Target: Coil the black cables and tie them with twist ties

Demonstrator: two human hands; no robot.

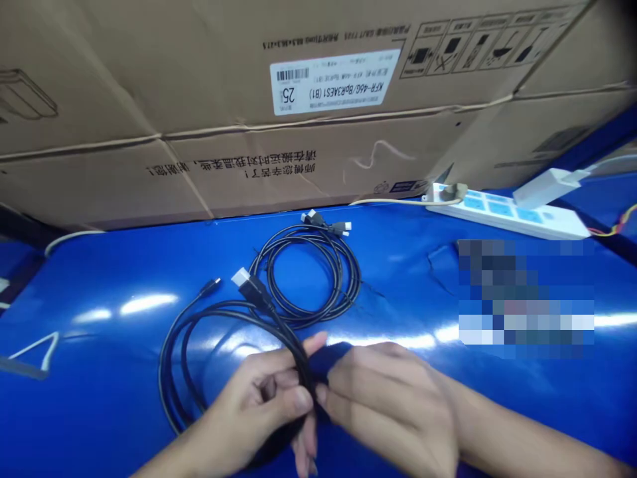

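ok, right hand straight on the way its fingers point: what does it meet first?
Most likely the black cable coil gripped by the left hand, immediately beside the right hand; whether they already touch is unclear.

- Held cable [286,332]: plain glossy black, one large plug [253,288] black with a silvery-white end
- Coiled cable [356,273] behind it: black, with pale metallic tips
- Tabletop [99,372]: deep, shiny blue, streaked with white glare
- Carton [124,66]: plain brown, printed in black, plus a small dark-blue patch
- Label [336,81]: whitish, dark lettering, black-and-white barcode stripes
- Power strip [562,222]: white with light-blue panels
- Adapter [542,188]: white
- Thin wires [626,219]: red and yellow
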